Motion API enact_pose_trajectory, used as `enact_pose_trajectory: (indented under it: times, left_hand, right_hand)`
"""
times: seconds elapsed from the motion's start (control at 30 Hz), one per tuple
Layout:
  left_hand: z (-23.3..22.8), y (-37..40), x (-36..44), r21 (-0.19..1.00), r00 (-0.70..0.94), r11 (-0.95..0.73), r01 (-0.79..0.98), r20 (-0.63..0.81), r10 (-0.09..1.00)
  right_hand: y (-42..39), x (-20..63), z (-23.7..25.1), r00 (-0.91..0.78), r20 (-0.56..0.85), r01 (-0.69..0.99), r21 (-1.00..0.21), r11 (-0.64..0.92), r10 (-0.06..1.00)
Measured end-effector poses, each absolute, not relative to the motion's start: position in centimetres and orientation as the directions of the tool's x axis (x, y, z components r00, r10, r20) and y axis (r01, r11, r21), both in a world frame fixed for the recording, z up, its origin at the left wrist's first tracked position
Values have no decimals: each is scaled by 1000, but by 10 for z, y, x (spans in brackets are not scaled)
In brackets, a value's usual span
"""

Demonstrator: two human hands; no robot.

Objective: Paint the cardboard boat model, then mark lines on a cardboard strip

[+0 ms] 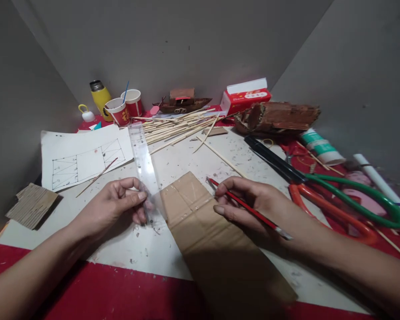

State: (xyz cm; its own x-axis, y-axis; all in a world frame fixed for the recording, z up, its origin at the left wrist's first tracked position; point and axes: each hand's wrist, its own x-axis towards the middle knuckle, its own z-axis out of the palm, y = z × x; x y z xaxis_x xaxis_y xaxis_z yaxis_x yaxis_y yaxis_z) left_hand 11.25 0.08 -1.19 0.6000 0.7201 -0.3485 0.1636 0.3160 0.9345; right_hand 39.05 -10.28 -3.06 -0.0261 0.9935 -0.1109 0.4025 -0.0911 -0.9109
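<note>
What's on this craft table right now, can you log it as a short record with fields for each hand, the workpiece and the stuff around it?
left hand: left hand pinches the near end of a clear ruler
right hand: right hand holds a red pencil
workpiece: cardboard strip flat on the table, between the hands
drawing: paper sheet with a ruled sketch, far left
sticks: bundle of thin sticks behind the ruler
tools: scissors with orange and green handles, right side
back: yellow flask, two red paper cups
</note>
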Motion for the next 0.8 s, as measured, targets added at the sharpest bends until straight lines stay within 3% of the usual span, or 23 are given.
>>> enact_pose_trajectory:
  times: [0.3,0.5,0.8]
  left_hand:
    - [-8,-10,115,828,683,421,372,-551,479]
    - [-11,-13,115,783,667,466,412,-607,432]
    - [-16,-27,118,753,649,485,445,-644,404]
  right_hand:
    - [-98,392,-41,74,138,644,-763,59,988]
    - [-100,389,-46,84,204,616,-780,110,975]
    - [-98,392,-57,-183,449,728,-536,427,875]
